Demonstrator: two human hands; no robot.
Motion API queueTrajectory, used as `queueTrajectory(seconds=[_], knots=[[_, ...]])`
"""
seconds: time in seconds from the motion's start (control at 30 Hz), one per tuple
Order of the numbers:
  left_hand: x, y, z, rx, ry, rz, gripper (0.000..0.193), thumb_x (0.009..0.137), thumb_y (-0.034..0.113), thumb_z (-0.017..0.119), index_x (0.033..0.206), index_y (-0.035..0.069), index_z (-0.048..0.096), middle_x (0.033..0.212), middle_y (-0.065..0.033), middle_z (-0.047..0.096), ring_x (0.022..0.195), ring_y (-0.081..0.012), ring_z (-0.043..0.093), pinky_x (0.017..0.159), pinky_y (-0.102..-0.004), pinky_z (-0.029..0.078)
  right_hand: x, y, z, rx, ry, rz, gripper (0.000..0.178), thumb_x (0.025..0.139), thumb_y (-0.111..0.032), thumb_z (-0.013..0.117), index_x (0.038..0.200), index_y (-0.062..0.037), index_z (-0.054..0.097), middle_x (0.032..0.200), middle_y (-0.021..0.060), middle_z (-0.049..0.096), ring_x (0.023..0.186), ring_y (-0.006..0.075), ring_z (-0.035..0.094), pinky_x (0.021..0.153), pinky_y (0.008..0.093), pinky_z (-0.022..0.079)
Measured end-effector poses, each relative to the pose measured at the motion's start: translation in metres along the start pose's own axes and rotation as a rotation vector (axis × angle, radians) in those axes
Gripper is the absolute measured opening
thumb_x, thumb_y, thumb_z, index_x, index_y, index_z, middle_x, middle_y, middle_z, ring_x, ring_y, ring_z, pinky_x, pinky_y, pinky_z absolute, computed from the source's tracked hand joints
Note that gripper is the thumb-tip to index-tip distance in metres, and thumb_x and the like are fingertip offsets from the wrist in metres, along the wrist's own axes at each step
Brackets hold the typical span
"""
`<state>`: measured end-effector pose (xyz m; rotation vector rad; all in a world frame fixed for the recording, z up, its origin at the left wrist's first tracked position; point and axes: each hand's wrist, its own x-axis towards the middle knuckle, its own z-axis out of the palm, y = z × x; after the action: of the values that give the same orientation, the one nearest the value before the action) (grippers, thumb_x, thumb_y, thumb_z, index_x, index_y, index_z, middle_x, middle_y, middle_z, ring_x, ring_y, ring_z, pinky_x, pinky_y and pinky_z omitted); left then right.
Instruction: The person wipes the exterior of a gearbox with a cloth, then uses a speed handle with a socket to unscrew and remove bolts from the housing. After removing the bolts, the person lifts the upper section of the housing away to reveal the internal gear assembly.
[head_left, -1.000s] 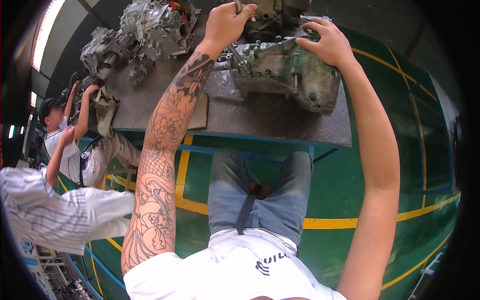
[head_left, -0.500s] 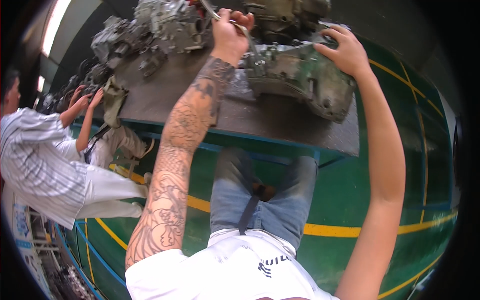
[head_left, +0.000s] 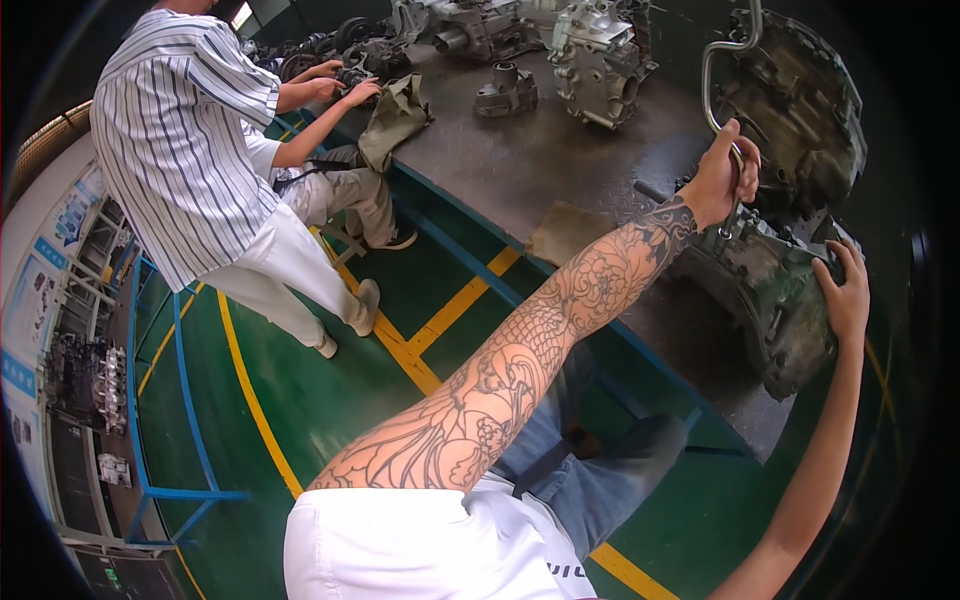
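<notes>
My left hand (head_left: 722, 178) is closed round a bent steel speed wrench (head_left: 709, 85), a crank-shaped bar. The bar's upper end rises past the top of the view, and its lower end comes down at the near edge of a gearbox housing (head_left: 770, 300). That housing is grey metal with green stains and lies on the workbench (head_left: 480, 160). My right hand (head_left: 846, 290) rests on its right side with fingers spread. Whether the wrench sits on a bolt is too small to tell.
Behind the housing stands a dark bell-shaped casing (head_left: 800, 110). A silver casing (head_left: 600, 65) and a small metal part (head_left: 506, 92) stand farther left. Cardboard (head_left: 570, 232) lies near the bench edge. At left, a person in a striped shirt (head_left: 185, 140) handles parts beside a draped cloth (head_left: 395, 120).
The view has swung left, so the bench and housing appear farther right and the striped-shirt person shows more fully. My left hand keeps the wrench; my right hand stays on the housing.
</notes>
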<state>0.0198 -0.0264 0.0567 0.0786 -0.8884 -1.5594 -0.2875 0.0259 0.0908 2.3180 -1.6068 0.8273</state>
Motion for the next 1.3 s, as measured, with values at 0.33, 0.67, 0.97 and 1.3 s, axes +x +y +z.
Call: queueTrajectory(seconds=[0.33, 0.67, 0.97, 1.3], knots=[[0.003, -0.034, 0.011, 0.230, 0.069, 0.278, 0.039, 0.108, 0.036, 0.059, 0.079, 0.010, 0.053, 0.062, 0.0022, 0.047, 0.049, -0.0064, 0.040, 0.046, -0.0245, 0.033, 0.000, -0.002, -0.001, -0.012, -0.010, -0.027, 0.047, 0.091, -0.033, 0.073, 0.130, -0.0072, 0.068, 0.147, 0.0184, 0.058, 0.140, 0.0352, 0.051, 0.116, 0.0391, 0.038], [-0.021, -0.005, 0.011, 1.677, -0.002, 0.892, 0.009, 0.095, 0.017, 0.066, 0.099, 0.010, 0.061, 0.068, -0.0094, 0.068, 0.064, -0.0339, 0.070, 0.058, -0.0455, 0.052, 0.000, 0.003, 0.002, -0.034, 0.020, -0.041, 0.046, 0.092, -0.033, 0.073, 0.129, -0.0074, 0.069, 0.147, 0.0181, 0.058, 0.140, 0.0351, 0.051, 0.116, 0.0389, 0.038], [-0.030, -0.002, 0.036, 1.951, 0.073, 0.640, 0.010, 0.095, 0.019, 0.062, 0.102, 0.011, 0.062, 0.068, -0.0130, 0.069, 0.066, -0.0360, 0.071, 0.058, -0.0476, 0.054, 0.001, 0.003, 0.002, 0.044, -0.010, -0.011, 0.047, 0.091, -0.035, 0.074, 0.127, -0.0050, 0.070, 0.145, 0.0171, 0.059, 0.139, 0.0343, 0.052, 0.116, 0.0381, 0.039], [-0.024, 0.022, 0.045, 2.116, -0.092, 0.411, 0.042, 0.107, 0.043, 0.051, 0.103, 0.002, 0.057, 0.073, -0.0212, 0.072, 0.073, -0.0383, 0.075, 0.065, -0.0524, 0.059, -0.001, 0.006, 0.004, -0.035, 0.054, -0.065, 0.055, 0.088, -0.051, 0.073, 0.124, -0.0107, 0.073, 0.139, 0.0130, 0.063, 0.129, 0.0341, 0.059, 0.108, 0.0412, 0.046]])
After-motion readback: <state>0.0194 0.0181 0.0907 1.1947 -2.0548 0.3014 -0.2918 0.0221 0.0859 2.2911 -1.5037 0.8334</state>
